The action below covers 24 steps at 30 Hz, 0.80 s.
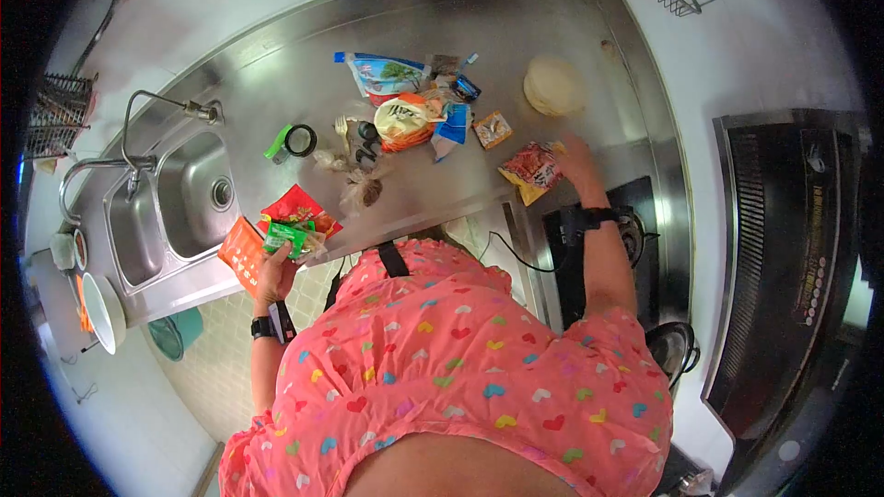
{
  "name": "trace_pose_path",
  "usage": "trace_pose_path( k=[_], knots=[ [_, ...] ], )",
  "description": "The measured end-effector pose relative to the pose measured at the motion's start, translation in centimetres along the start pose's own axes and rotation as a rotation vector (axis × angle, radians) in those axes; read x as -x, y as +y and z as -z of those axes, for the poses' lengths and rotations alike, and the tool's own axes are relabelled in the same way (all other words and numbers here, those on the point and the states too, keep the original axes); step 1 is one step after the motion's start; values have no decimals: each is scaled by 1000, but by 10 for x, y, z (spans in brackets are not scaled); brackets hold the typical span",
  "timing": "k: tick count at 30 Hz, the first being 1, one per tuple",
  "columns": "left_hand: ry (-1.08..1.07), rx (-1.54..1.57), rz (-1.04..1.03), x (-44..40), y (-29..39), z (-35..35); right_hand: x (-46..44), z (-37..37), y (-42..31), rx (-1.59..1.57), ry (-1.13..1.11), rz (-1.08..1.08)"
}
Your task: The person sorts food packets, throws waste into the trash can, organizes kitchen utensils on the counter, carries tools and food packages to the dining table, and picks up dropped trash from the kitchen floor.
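Observation:
My left hand [274, 274] is closed on a small green packet [285, 236] at the counter's front edge, by the sink. Against the same hand lies an orange packet [241, 253], and a red packet [299, 206] sits just behind; whether the hand grips these as well is hard to see. On the right, my right hand [578, 166] pinches the upper corner of a red and yellow snack bag [534, 171] over the counter. Close to that bag is a small orange and white box [493, 130]. A round pale stack [553, 86] stands farther back.
Mid-counter holds a blue and white pouch [382, 76], an orange and cream packet [405, 121], a fork [342, 131], a black roll [300, 140] and knotted plastic bags [362, 189]. A double sink [198, 193] is at left, a gas stove [603, 258] at right.

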<state>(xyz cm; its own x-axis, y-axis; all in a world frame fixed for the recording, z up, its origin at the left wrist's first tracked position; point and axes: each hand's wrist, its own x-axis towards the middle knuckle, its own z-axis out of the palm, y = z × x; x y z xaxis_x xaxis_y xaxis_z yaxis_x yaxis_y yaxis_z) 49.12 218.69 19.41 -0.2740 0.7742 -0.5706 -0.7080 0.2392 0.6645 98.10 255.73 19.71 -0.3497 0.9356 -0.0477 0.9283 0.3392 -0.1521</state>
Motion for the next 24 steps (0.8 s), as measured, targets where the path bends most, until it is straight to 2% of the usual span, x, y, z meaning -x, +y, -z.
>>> trace_pose_path(
  k=[2, 4, 8, 10, 11, 12, 13, 14, 16, 17, 18, 19, 20, 22, 24],
  knots=[
    [-24, 3, 6, -2, -1, -3, -13, 29, -59, -62, -138, -79],
    [-45, 9, 12, -2, -1, -10, -23, -5, -75, -186, -9, 80],
    [-43, -36, -48, -1, 1, -31, -47, -29, -115, -133, -128, 33],
    [-73, -56, -59, 1, 3, -36, -48, -44, -124, -51, 144, 22],
    [-69, -122, -64, 2, 3, -39, -49, -49, -124, -58, 142, 26],
    [-66, -187, -67, 4, 4, -45, -49, -47, -127, -158, 49, -38],
    [-21, -183, -75, 5, 5, -52, -49, -45, -129, -255, -46, -103],
    [-15, -184, -76, 5, 6, -60, -48, -43, -128, -259, -50, -99],
    [-84, -274, -80, 2, 9, -72, -45, -37, -126, -389, -129, -132],
    [-104, -356, -88, 0, 10, -76, -42, -34, -126, -391, -133, -127],
    [-97, -355, -94, -1, 16, -86, -38, -24, -129, -425, -31, -153],
    [-143, -496, -61, 0, 25, -101, -33, -13, -134, -458, 69, -178],
    [-187, -636, -22, 0, 30, -114, -24, 5, -143, -460, 63, -169],
    [-237, -623, -88, -4, 32, -141, -3, 36, -166, -631, 83, 61],
    [-292, -620, -145, -11, 29, -150, 17, 23, -192, -719, -9, 311]
  ],
)
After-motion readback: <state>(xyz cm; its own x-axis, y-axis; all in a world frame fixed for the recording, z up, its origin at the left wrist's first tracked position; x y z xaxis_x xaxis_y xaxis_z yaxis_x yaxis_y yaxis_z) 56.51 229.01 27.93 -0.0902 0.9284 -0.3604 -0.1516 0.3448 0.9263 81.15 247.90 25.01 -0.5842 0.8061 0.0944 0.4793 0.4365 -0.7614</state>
